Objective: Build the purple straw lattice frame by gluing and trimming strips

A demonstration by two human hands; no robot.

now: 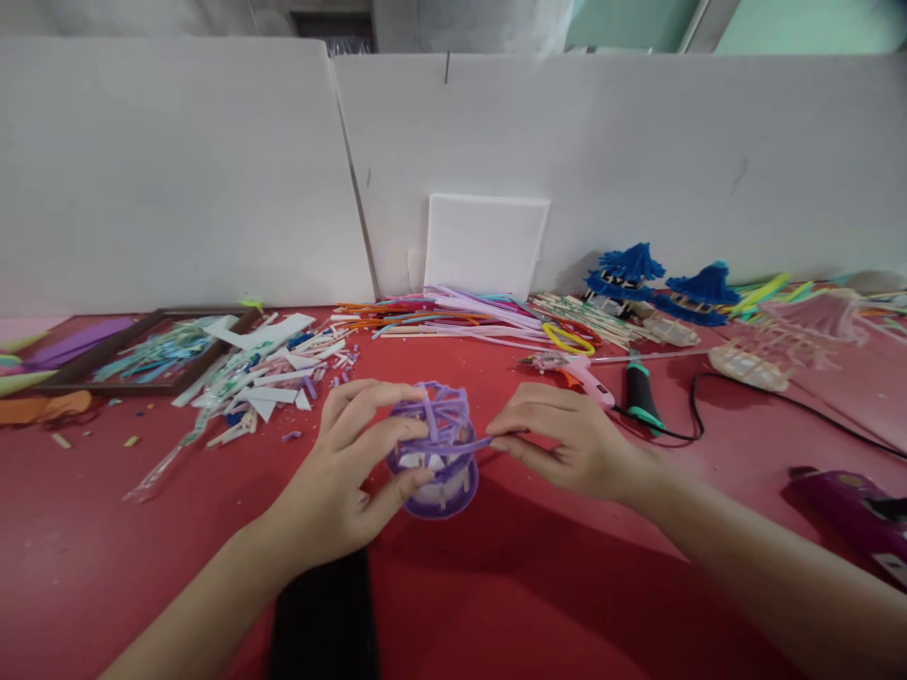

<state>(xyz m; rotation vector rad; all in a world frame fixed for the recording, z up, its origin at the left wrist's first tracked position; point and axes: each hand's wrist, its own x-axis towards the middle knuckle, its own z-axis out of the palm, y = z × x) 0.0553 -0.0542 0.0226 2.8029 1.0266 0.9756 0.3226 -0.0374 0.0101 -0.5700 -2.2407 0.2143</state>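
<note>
In the middle of the head view stands a small purple craft model (443,493) with a rounded base and crossing purple strips on top. My left hand (365,458) grips it from the left, with fingers on the upper strips and the thumb near the front. A purple pipe cleaner (464,448) runs across the front of the model to the right. Its free end is pinched between thumb and fingers of my right hand (559,436). Some of the model's left side is hidden behind my fingers.
Behind lie bundled pipe cleaners (453,316), yellow-handled scissors (568,340), a pink glue gun (591,378) and a green-black tool (641,392) near a black cable. Blue-roofed models (630,269) stand right. Paper scraps (273,368) lie left. A black flat object (326,623) sits in front, a magenta device (854,510) right.
</note>
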